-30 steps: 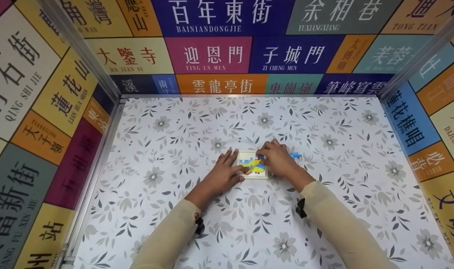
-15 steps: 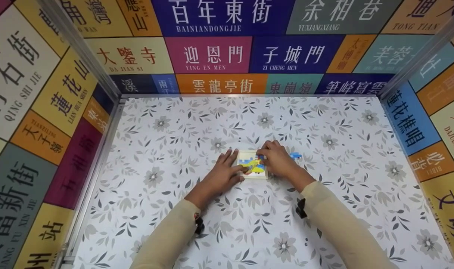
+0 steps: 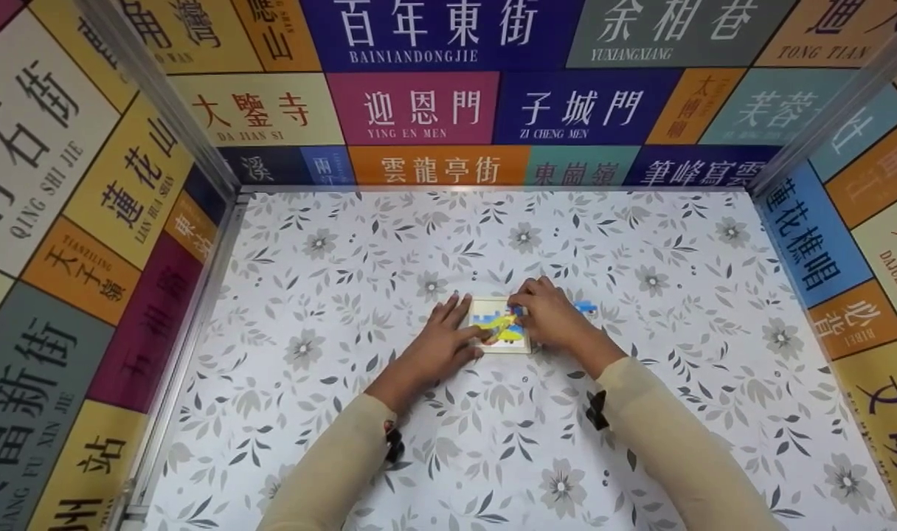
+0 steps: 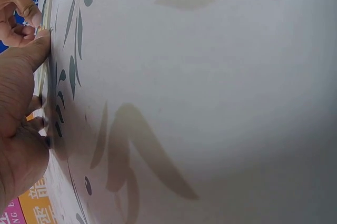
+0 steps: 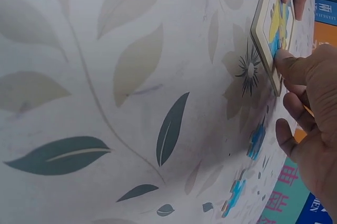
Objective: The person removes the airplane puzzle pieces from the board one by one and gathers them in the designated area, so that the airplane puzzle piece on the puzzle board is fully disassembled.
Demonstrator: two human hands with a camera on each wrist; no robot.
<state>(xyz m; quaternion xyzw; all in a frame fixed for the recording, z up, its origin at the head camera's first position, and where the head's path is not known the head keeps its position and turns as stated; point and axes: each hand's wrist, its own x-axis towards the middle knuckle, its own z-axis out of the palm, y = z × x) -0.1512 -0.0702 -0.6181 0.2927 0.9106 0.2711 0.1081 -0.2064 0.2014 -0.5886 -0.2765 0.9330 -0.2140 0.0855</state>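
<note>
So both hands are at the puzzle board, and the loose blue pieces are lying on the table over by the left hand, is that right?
Not quite: the loose blue pieces lie by the right hand, as the right wrist view shows. The rest holds: both hands are at the puzzle board, and the pieces are on the table.

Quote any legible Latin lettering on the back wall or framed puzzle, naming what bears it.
"BAINIANDONGJIE": upper navy panel.
"YUXIANGXIANG": grey panel.
"TONG TIAN": tan panel.
"DA JIAN SI": cream panel.
"YING EN MEN": pink panel.
"ZI CHENG MEN": lower navy panel.
The rest: too small, blurred or cut off.
Framed puzzle: none visible.
</note>
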